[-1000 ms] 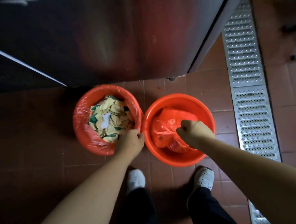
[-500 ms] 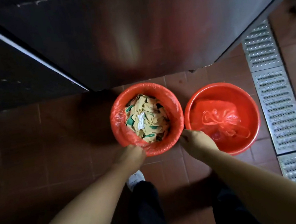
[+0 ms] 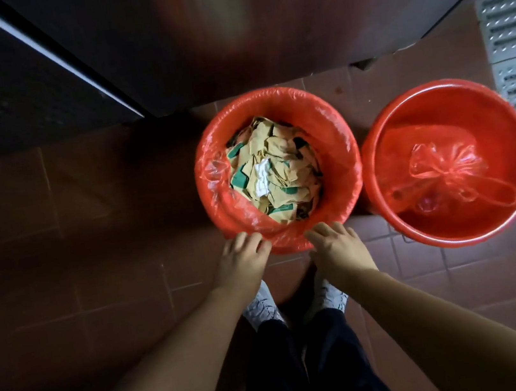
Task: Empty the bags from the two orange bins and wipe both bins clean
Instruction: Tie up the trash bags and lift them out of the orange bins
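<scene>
While both orange bins stand side by side on the tiled floor point(image 3: 91, 253), the left bin point(image 3: 341, 136) holds a liner full of paper scraps point(image 3: 274, 169), the right bin point(image 3: 422, 227) a knotted red bag point(image 3: 446, 167). Both hands, left point(image 3: 243, 261) and right point(image 3: 336, 244), rest relaxed on the liner's near rim.

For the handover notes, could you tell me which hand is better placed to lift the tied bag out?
Probably the right hand: it is nearer the right bin holding the tied bag.
</scene>
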The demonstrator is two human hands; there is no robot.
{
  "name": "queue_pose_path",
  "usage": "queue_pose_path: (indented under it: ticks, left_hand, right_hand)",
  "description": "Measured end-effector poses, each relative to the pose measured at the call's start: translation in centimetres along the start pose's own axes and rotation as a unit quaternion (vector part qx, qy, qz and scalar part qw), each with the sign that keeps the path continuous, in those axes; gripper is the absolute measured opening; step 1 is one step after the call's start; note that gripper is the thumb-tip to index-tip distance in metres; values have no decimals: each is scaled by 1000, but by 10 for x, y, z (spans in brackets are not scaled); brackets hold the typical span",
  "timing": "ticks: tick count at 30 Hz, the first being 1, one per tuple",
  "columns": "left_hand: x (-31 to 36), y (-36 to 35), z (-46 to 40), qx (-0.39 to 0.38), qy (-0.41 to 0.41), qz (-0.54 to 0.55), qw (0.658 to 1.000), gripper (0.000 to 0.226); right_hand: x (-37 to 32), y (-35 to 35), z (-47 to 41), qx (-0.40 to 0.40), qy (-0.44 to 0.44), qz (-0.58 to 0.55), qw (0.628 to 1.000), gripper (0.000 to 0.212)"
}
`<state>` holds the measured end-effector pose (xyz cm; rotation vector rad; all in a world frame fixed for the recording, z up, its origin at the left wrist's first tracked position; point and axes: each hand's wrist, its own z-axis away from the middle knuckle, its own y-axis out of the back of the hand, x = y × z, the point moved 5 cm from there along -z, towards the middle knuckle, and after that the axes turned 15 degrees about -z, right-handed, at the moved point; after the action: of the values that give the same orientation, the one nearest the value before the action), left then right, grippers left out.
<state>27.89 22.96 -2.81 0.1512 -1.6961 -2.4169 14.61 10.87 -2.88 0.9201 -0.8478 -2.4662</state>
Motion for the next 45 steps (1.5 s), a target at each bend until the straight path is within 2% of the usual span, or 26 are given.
queue_pose_path:
  ticks: [2,7,10,15,22,24,26,28,31,35,40,45]
  left_hand:
    - [1,-15,-5,18,8,6,1000,41]
    - [-10,-32,-20,55,4,74,996,10]
    - [-14,-27,-24,61,-8,76,995,7]
    - [-22,-13,-43,37,21,60,997,14]
    - [-32,20,-95,64,101,67,991,2]
    - [-31,22,-107,54,123,65,989,7]
    - [-27,23,-113,53,124,64,989,8]
    - [-24,24,-114,58,114,66,990,9]
    - [-25,28,-105,86,98,60,990,10]
    - [-31,33,-99,110,68,24,991,13]
    - [-43,41,-102,115,73,-1,991,13]
    - [-61,40,-101,121,96,-5,988,13]
  right_hand:
    - [8,-12,-6,-16,24,30,999,37]
    - [15,-11,-12,4,85,25,996,19]
    - [12,-1,-15,9,100,14,995,12]
    - [8,11,-30,1,61,4,998,14]
    - [11,40,-68,83,17,-50,995,22]
    - [15,41,-74,83,1,-56,995,23]
    - [18,45,-76,91,-12,-71,993,20]
    - [25,57,-74,138,-30,-95,985,17]
    - [45,85,-73,219,-83,-135,963,25]
    - [72,115,-81,253,-150,-140,945,42]
    - [84,113,-96,209,-215,-153,942,24]
    - [81,110,-102,242,-210,-134,938,11]
